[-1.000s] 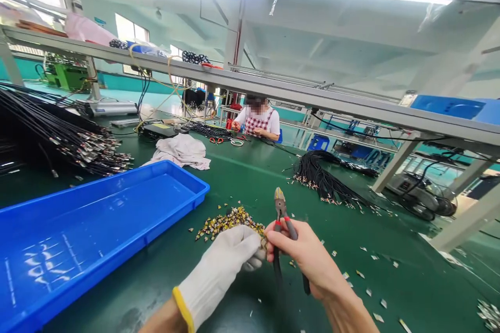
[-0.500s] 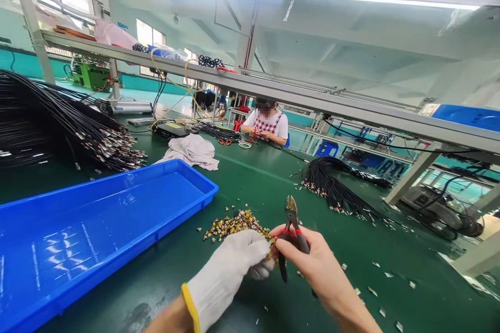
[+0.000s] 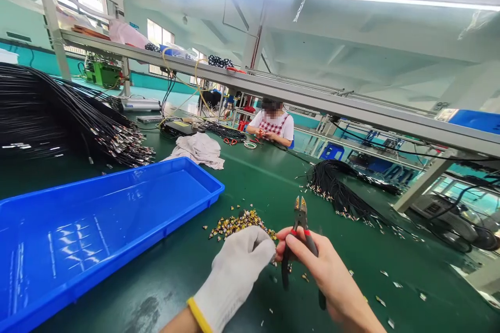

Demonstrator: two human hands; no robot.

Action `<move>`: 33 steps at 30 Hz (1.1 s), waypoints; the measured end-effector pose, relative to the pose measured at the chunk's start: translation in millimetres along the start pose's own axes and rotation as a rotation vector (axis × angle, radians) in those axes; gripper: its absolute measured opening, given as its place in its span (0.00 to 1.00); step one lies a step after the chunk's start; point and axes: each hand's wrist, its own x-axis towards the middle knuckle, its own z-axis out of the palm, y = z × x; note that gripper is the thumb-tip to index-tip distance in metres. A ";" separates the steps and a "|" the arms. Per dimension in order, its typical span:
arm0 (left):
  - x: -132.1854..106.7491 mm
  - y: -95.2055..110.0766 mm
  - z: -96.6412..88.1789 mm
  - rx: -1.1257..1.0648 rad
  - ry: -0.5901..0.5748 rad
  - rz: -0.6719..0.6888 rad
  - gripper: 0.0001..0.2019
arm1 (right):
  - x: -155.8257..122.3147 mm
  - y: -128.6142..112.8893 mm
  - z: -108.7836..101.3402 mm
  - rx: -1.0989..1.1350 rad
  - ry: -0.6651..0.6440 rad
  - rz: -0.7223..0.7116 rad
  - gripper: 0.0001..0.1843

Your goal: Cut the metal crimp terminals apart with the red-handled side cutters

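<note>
Looking down from the head camera, I see two hands at a long green work table (image 3: 250, 179). The left hand (image 3: 232, 270) wears a white glove with a yellow edge at the wrist. Its fingers are curled shut, and I cannot tell if they hold anything. The bare right hand (image 3: 324, 268) is closed tight around the red and black handles of a pair of wire cutters (image 3: 300, 231). The cutters stand up with their tips pointing away from the person, and the tips look just a little bit apart. Nothing shows between them.

A pile of little gold metal bits (image 3: 238, 225) lies on the table, just past the gloved hand and just beside the cutters. More shiny scraps (image 3: 380, 301) are spread on the table to the right of the right hand.

A big blue tray (image 3: 211, 186) sits to the left of the hands. Past it, a large bunch of black cables (image 3: 58, 114) with metal ends lies on the table. A smaller bunch of black cables (image 3: 339, 192) lies ahead and to the right. A crumpled white cloth (image 3: 197, 150) lies past the tray. Farther along the table, another person (image 3: 273, 126) in a checked apron works with both hands, and red-handled scissors (image 3: 230, 141) lie nearby.
</note>
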 end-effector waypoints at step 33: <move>13.8 13.0 -13.9 0.503 0.105 -0.153 0.15 | 29.6 58.2 6.1 -1.022 0.188 0.074 0.11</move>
